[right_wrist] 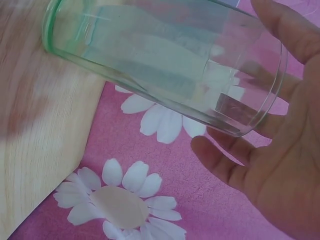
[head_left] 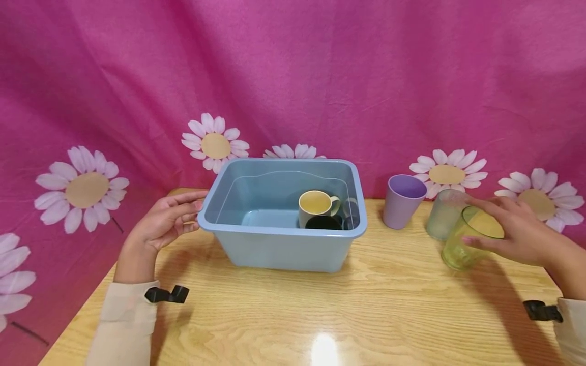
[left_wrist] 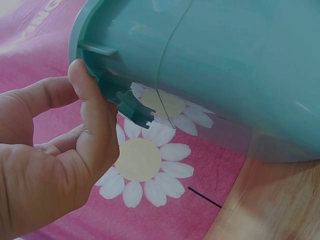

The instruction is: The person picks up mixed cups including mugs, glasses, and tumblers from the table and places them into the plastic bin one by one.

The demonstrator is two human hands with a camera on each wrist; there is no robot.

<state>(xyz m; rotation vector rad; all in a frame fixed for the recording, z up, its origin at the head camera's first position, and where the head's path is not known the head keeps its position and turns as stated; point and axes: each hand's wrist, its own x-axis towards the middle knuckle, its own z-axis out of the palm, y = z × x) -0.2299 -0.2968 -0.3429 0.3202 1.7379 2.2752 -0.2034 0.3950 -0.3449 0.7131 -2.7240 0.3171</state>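
Yellow glass (head_left: 460, 249) upright on the table (head_left: 256, 310), right of the blue bin (head_left: 284, 251). Right hand (head_left: 522, 229) at its rim, thumb and fingers spread around it; from my remote seat I cannot tell which of them touch. Left hand (head_left: 167, 218) rests relaxed fingers against the bin's left rim. Inside the bin: mug (head_left: 309, 211) and black cup (head_left: 324, 222), crowded toward the right end. Clear glass (head_left: 438, 219) stands just beyond the yellow one, purple cup (head_left: 400, 207) near it, on the left.

Risks, as I judge them: smooth wall plus a rim-high hold could let the yellow glass slip or tip. Fingers closing on the far side might knock the clear glass. Left hand leaning hard could skid the bin or tilt it.
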